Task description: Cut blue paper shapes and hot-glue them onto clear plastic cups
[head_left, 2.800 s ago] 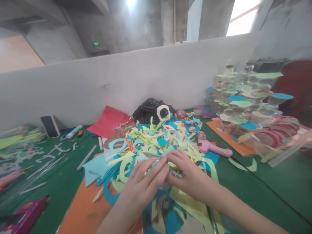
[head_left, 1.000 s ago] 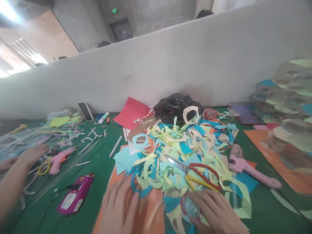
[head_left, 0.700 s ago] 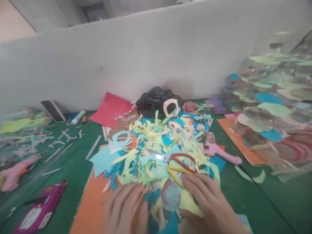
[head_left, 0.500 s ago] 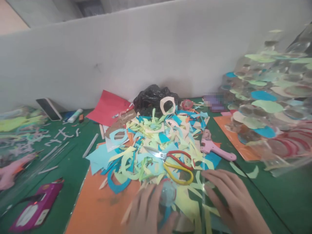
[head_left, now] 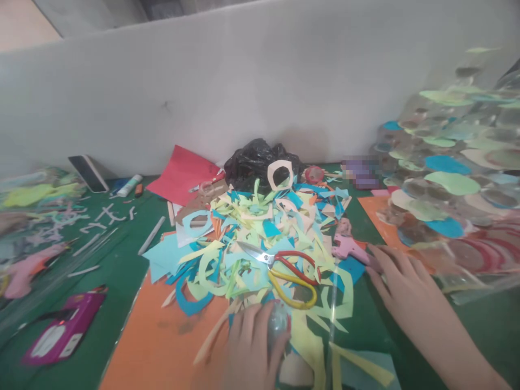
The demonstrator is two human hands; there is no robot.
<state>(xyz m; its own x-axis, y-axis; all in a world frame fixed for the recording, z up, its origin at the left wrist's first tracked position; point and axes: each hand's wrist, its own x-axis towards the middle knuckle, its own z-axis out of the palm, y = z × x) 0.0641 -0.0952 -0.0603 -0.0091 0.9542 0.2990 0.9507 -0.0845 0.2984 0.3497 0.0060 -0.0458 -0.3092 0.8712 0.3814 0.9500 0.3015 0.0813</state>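
At the bottom centre, my left hand is closed around a clear, rounded plastic piece with some red on its edge; the fingers hide part of it. My right hand has its fingers and thumb around the handle end of a pink hot glue gun, which lies at the right edge of the paper scraps. Scissors with one red and one yellow handle lie partly open on the heap of coloured paper scraps, between my hands.
An orange sheet lies at left, near a purple box and another pink glue gun. Behind the heap are a black plastic bag and a red sheet. Clear plastic bottles with paper discs stand stacked at right.
My right hand has moved right and forward from the near paper scraps onto the glue gun's handle. My left hand still holds the clear plastic piece, and the view has shifted slightly.
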